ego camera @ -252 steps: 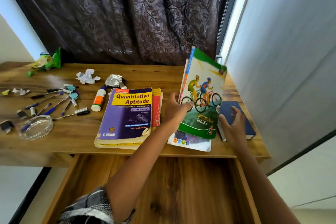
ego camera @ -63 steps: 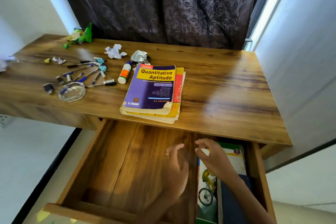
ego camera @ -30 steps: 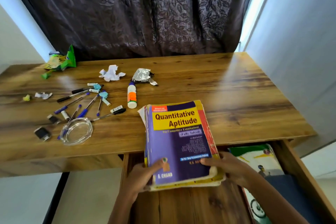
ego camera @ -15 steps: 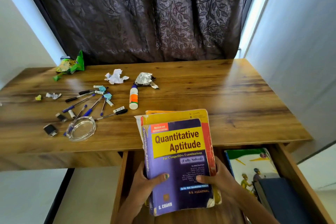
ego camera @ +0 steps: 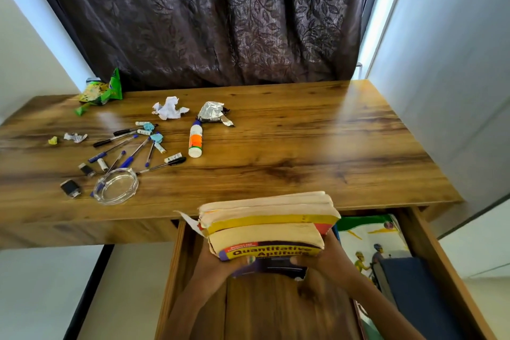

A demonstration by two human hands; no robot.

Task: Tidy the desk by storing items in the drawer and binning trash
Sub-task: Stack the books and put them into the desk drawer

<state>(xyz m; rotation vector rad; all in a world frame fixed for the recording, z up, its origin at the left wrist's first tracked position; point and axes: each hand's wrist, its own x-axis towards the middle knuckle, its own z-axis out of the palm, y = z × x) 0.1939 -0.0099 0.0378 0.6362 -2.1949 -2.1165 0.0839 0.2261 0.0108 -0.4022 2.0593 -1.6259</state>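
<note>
I hold a stack of two thick books over the open wooden drawer; the top one is purple and yellow, titled Quantitative Aptitude. My left hand grips the stack's left side, thumb on the cover. My right hand grips its right side. The stack tilts, page edges facing me. In the drawer's right part lie a green cycling book and a dark blue book.
On the wooden desk lie several pens, a glue bottle, a glass ashtray, crumpled white paper, crumpled foil, a green snack wrapper and small scraps. A dark curtain hangs behind.
The stack of books came off the desk and has dropped lower into the drawer opening, tilting so its page edges show. Both hands keep their hold.
</note>
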